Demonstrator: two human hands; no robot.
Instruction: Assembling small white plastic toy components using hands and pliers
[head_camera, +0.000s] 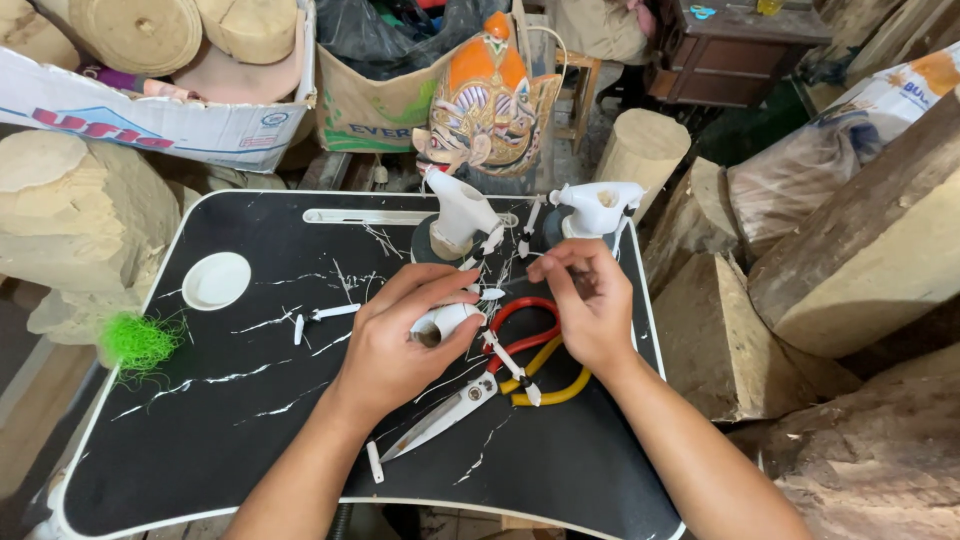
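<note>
**Two hands over the shears, mid-worktop**

The landmark is the shears (480, 385), lying on the black worktop (230, 420) with red and yellow handle loops to the right and the blade pointing down-left.

Just above the blade, the left hand (395, 340) is curled around a small white carved piece (445, 322), fingers wrapped over its top and thumb under it. Above the handle loops, the right hand (590, 300) has thumb and forefinger pressed together at the tips; whether anything thin sits between them cannot be told. The two hands are near each other but apart.

A thin white stick (512, 362) crosses the loops, and another white peg (375, 462) lies just left of the blade tip. Farther up from the shears, two white carved figures (462, 212) (598, 208) stand close to the far edge, with a painted orange mask (488, 105) behind them beyond that edge.

Well left of the shears lie a white sliver (335, 312) and, farther out, a round white dish (216, 280) near the left edge. A green tuft (140, 340) hangs just past that edge.

Below and left of the shears the black surface is flat, marked only by white streaks, and runs to the near rim. Right of the loops, the edge comes soon, with wood blocks (860, 250) crowding close beyond it.
</note>
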